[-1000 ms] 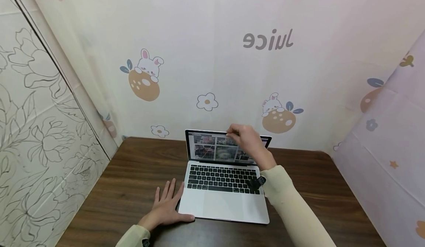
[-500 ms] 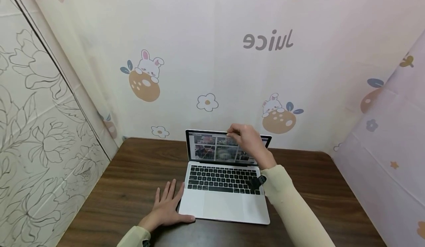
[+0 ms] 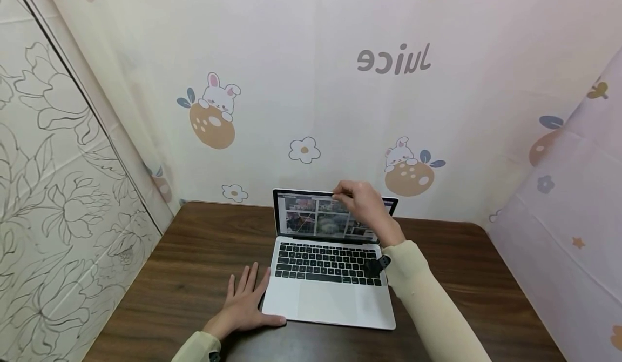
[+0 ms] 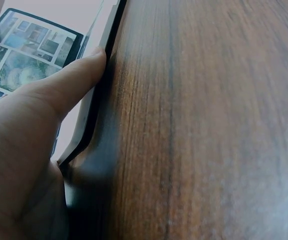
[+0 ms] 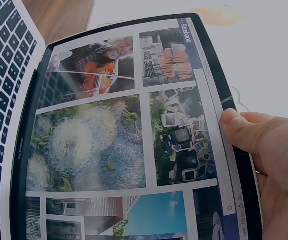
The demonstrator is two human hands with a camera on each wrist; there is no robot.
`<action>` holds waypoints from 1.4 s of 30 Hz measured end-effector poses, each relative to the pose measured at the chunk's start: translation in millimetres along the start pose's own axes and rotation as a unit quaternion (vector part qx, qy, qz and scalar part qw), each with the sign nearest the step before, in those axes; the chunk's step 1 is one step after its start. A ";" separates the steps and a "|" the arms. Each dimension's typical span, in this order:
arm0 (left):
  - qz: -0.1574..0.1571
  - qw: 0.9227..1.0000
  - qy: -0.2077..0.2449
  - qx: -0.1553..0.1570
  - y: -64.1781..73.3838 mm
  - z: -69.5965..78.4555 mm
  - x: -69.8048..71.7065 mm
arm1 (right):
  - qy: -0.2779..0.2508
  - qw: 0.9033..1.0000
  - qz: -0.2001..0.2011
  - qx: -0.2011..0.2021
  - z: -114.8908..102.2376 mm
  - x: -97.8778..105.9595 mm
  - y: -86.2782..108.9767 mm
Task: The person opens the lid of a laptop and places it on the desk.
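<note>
While the left hand [image 3: 243, 308] rests spread on the tabletop [image 3: 189, 254], its thumb [image 3: 273, 320] touching the laptop [image 3: 325, 300] that stands there, the right hand [image 3: 363, 202] pinches the screen [image 3: 311, 221] at the top, where too strong a pull could perhaps tip the laptop backward.

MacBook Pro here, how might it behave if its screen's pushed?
Its thin, flat screen should stay stiff and probably pivot at the hinge. The wide base lies flat, so tipping seems unlikely, though the smooth-looking tabletop might let it slide.
</note>
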State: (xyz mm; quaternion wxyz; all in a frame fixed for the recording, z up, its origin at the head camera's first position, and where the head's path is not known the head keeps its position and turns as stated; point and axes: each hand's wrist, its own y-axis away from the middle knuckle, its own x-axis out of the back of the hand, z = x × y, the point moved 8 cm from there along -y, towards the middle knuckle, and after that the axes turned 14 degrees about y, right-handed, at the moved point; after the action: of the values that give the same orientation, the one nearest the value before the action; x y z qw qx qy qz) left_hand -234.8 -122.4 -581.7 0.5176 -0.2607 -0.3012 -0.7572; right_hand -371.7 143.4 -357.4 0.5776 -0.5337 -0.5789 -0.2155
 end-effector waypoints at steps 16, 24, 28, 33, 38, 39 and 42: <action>-0.008 1.000 -0.012 0.025 -0.6 1.2 2.9 | 0.012 1.000 -0.009 -0.012 9.3 -3.6 -8.2; -0.007 1.000 -0.012 0.023 0.3 2.9 3.7 | 0.009 0.999 -0.028 -0.033 13.4 -7.2 -14.4; -0.003 1.000 -0.004 0.020 -1.2 -1.0 1.3 | 0.014 0.999 -0.027 -0.028 16.0 -11.0 -18.3; 0.000 1.000 -0.006 0.021 -1.9 -0.6 0.7 | 0.017 1.000 -0.010 -0.012 18.3 -12.8 -21.5; -0.001 1.000 -0.002 0.013 -1.2 0.8 1.2 | 0.028 1.000 0.007 0.004 14.8 -11.1 -20.7; 0.001 1.000 -0.001 0.010 -1.5 -0.2 0.7 | 0.030 1.000 0.007 0.006 13.9 -11.0 -20.9; 0.007 1.000 0.006 0.000 -2.4 -0.9 1.0 | 0.028 1.000 0.005 0.010 11.1 -9.8 -21.7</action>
State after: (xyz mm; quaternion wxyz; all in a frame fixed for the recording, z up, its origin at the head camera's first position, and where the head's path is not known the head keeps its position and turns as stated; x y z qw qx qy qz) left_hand -237.5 -123.1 -582.1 0.5249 -0.2586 -0.2965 -0.7548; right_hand -397.7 142.0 -360.9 0.5999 -0.5245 -0.5620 -0.2217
